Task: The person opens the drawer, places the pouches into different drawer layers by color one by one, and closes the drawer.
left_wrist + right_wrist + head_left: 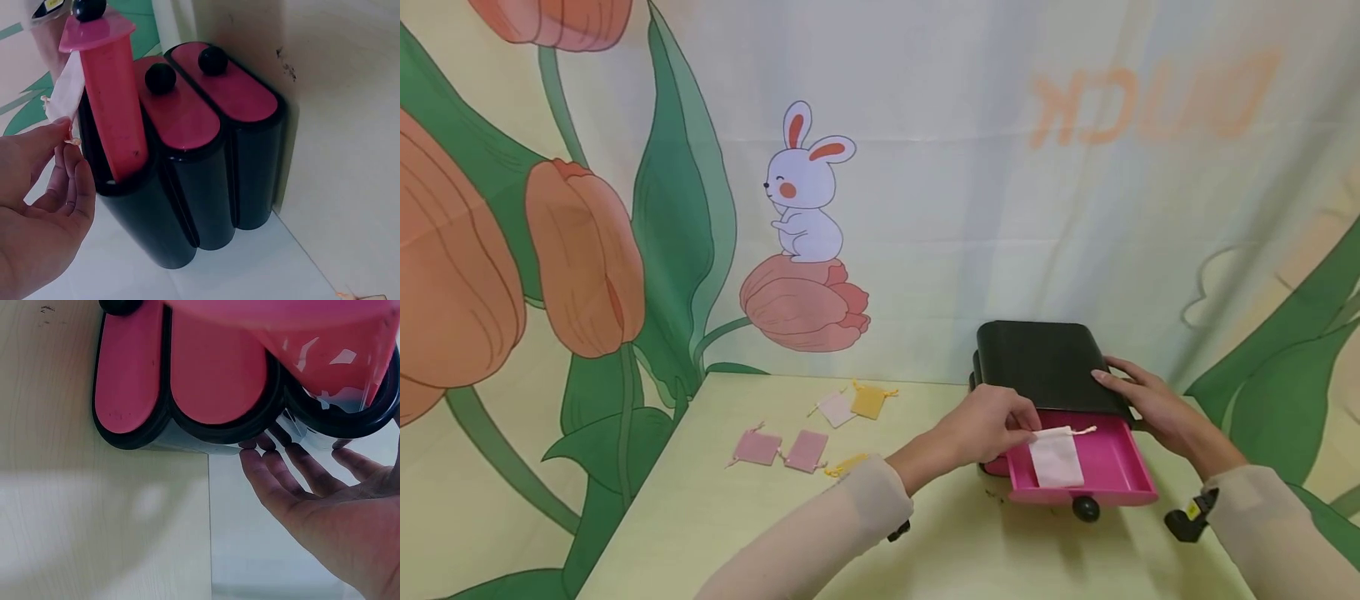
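My left hand (988, 423) pinches a small white drawstring pouch (1058, 463) at its top corner, between thumb and fingers. The pouch lies over the pink top drawer (1122, 463), which is pulled out of a black drawer organizer (1037, 358). In the left wrist view the pouch (67, 90) hangs along the drawer's inside, its cord ends near the fingertips. My right hand (1150, 404) rests against the organizer's right side, with its fingers (312, 469) spread along the wall. Two lower pink drawers (181, 115), each with a black round knob, are closed.
On the table (700, 517) to the left lie two pink pouches (757, 448), a pale pouch (835, 409) and a yellow pouch (870, 402). Another yellow pouch (847, 465) is partly hidden behind my left sleeve. A curtain (925, 208) printed with tulips and a rabbit hangs behind.
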The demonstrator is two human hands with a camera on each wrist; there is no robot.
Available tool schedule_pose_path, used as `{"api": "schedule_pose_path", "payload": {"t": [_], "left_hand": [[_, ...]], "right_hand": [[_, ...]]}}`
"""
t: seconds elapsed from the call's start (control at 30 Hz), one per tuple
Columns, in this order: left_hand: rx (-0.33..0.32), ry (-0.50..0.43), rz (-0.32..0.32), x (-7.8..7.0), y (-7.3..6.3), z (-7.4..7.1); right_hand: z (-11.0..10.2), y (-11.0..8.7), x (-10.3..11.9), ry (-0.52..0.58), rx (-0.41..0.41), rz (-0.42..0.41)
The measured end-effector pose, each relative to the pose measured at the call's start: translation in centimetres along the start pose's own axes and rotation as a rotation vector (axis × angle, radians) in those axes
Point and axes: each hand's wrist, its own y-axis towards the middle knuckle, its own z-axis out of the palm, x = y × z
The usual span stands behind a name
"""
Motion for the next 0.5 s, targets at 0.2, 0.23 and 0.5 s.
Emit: {"api": "schedule_pose_path", "payload": {"t": [0.2, 0.23, 0.5], "left_hand": [[0.007, 0.031, 0.023, 0.0, 0.0, 0.6], [0.007, 0.034, 0.023, 0.0, 0.0, 0.7], [-0.053, 0.057, 0.027, 0.2, -0.6, 1.6]], "right_hand": [[0.0, 0.2, 0.0, 0.003, 0.001, -0.002], [0.0, 0.2, 0.0, 0.004, 0.001, -0.003], [0.0, 0.1, -0.1, -0.002, 0.003, -0.004]]}}
